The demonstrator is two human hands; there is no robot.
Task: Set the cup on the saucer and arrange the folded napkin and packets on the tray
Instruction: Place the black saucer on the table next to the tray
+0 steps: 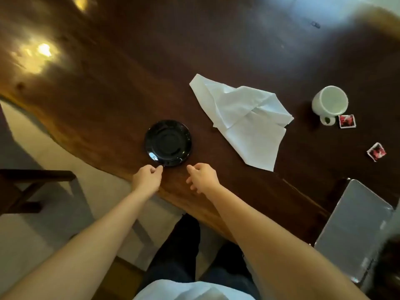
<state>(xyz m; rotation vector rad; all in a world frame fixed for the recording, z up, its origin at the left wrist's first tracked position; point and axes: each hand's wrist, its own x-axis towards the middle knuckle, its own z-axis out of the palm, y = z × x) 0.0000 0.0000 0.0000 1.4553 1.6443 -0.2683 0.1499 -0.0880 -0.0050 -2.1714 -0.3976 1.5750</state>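
Hands reach over our dark wooden table [108,87]: our left hand [147,178] and right hand [202,176], both loosely curled and empty, sit just short of the black saucer [168,142]. Farther right lie the white napkin [242,118], unfolded, the white cup [330,102], two red packets [347,121] [376,152], and the grey tray [355,232].

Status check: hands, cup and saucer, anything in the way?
Left hand and right hand empty at black saucer. White cup apart, far right. Napkin lies between; packets and tray untouched.
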